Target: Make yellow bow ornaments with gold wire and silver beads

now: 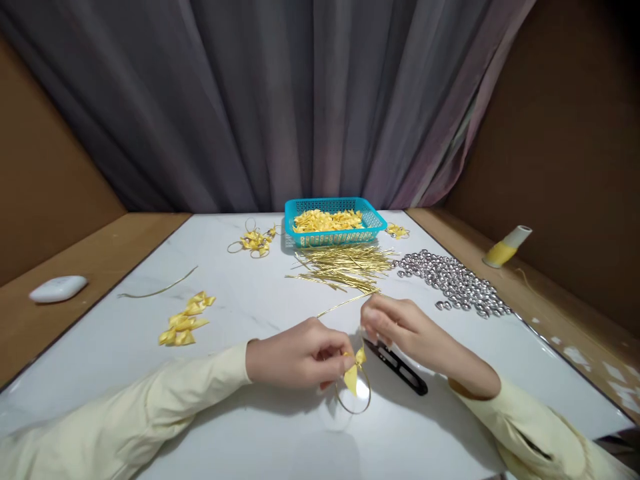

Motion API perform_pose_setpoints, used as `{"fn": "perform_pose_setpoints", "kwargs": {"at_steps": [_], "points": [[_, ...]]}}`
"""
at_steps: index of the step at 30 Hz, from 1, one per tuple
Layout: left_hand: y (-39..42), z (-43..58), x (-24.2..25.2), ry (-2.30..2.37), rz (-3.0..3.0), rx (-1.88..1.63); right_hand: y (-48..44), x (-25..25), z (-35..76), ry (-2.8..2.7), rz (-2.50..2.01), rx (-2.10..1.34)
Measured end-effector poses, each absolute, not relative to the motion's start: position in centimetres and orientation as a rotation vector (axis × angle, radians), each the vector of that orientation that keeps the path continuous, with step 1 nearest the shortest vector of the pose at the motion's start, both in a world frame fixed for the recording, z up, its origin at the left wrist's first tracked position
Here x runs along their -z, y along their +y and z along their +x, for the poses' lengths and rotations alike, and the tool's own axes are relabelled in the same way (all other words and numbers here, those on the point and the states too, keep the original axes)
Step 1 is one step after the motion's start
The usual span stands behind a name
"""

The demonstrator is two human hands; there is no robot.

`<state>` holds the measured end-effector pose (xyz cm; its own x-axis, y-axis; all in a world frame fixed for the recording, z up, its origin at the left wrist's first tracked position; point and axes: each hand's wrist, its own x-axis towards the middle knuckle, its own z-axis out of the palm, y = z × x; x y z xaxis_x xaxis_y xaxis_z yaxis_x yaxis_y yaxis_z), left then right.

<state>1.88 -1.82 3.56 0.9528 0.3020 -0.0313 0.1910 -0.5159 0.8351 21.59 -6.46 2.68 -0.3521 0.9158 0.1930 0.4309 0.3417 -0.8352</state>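
My left hand (305,353) pinches a yellow ribbon bow (352,381) low over the white table, by the front middle. A ring of gold wire (369,399) hangs below its fingertips with the bow. Close by on the right, my right hand (400,327) is closed in a pinch on a thin yellowish strand rising from the bow; whether it is thread or wire I cannot tell. A black slotted tool (407,377) lies beneath the right hand, its far end partly hidden. One gold wire (345,305) lies just beyond the hands.
Behind are a pile of gold wires (350,263) and a blue basket (336,237) of yellow bows. Silver beads (455,283) lie right, near a yellow thread spool (505,248). Finished-looking bow rings (255,241), loose bows (185,321) and a white rounded object (59,289) are left.
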Motion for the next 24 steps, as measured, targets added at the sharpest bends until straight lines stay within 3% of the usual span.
{"fn": "perform_pose_setpoints", "kwargs": {"at_steps": [5,14,20,24], "points": [[-0.9,1.4,-4.1,0.388,2.095,-0.102,-6.8,-2.1,21.3,-2.1,-1.133,-1.117],[-1.0,1.3,-4.7,0.436,2.205,-0.108,-7.3,-2.1,20.8,-2.044,-1.163,-0.994],[-1.0,1.4,-4.4,0.511,1.967,-0.039,-7.1,-1.6,20.9,-1.785,-1.174,-1.377],[-1.3,1.4,-3.9,0.51,2.122,-0.111,-6.7,-1.3,20.9,-1.588,-1.187,-1.535]]}}
